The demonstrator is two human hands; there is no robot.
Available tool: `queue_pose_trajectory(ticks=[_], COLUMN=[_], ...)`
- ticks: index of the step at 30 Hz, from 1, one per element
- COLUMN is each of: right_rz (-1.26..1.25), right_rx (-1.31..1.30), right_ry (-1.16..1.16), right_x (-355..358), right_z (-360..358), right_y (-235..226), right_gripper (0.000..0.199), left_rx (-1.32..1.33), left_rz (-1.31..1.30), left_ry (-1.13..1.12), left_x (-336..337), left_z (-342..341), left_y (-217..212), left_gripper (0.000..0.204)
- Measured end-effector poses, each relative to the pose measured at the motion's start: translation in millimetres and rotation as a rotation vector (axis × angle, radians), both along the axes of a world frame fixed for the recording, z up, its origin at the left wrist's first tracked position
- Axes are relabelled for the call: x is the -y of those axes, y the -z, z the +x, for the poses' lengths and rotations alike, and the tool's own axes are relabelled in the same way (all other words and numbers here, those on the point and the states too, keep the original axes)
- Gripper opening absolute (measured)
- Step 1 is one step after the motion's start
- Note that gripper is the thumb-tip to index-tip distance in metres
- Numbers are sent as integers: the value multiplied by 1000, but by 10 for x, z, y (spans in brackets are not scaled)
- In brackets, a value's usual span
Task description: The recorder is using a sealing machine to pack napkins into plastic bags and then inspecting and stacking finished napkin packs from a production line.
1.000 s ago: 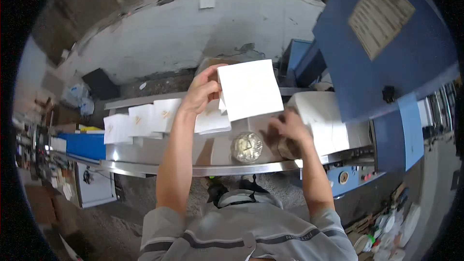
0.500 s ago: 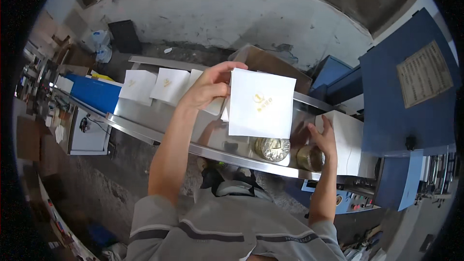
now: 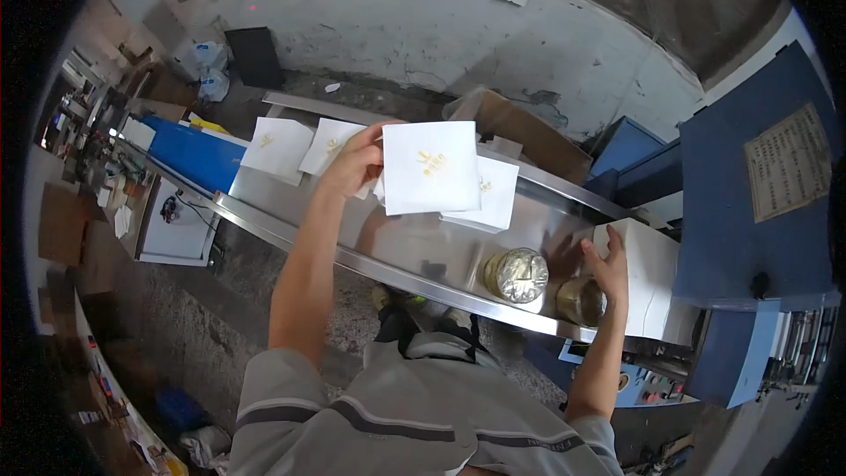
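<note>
My left hand [image 3: 354, 163] grips a white square paper stack [image 3: 430, 172] with a gold print by its left edge, thumb and fingers closed on it. It is held above the metal trough. Partly behind it lies another white square stack [image 3: 493, 198] with the same kind of gold print. Farther left, similar white stacks [image 3: 278, 148] lie in a row. My right hand [image 3: 608, 269], fingers apart, is beside a tall white paper block [image 3: 648, 273]; whether the fingertips touch it I cannot tell. Just below that hand stands a round brownish roll [image 3: 577, 301], partly covered by the wrist.
A shiny, clear-topped round roll [image 3: 516, 275] stands on the metal trough [image 3: 410, 256] near its front rim. Blue machine panels [image 3: 749, 176] rise at the right. Behind the trough is an open cardboard box [image 3: 529, 132]. A blue sheet [image 3: 198, 154] covers the left end.
My left hand has moved left with the paper stack, baring the other white stack and the shiny roll. My right hand stays by the white block. The whole view has shifted slightly.
</note>
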State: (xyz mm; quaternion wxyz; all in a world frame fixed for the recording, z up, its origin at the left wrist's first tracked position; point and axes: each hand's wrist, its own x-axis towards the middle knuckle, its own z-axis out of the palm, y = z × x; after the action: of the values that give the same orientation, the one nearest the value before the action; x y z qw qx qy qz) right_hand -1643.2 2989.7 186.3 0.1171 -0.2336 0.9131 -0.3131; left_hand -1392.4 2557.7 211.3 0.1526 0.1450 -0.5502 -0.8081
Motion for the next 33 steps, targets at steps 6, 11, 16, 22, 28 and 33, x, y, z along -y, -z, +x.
queue_pose_trajectory(ticks=[6, 11, 16, 22, 28, 33], right_rz=[-3, -33, -54, -54, -59, -51], right_rx=[15, 43, 66, 62, 77, -55], right_ry=[3, 7, 23, 27, 31, 45], right_x=[26, 21, -54, -59, -43, -110], right_z=[8, -13, -35, -9, -2, 141], right_y=[-26, 14, 28, 10, 51, -56], right_gripper=[81, 81, 82, 83, 82, 78], left_rx=[103, 102, 103, 188, 327, 67], left_rz=[82, 91, 55, 62, -288, -591], left_ry=[-96, -98, -177, -290, -356, -650], left_x=[279, 456, 350, 827, 1270, -98], left_z=[90, 82, 191, 462, 774, 647], left_y=[217, 297, -284, -168, 40, -606], left_gripper=[55, 51, 55, 54, 37, 25])
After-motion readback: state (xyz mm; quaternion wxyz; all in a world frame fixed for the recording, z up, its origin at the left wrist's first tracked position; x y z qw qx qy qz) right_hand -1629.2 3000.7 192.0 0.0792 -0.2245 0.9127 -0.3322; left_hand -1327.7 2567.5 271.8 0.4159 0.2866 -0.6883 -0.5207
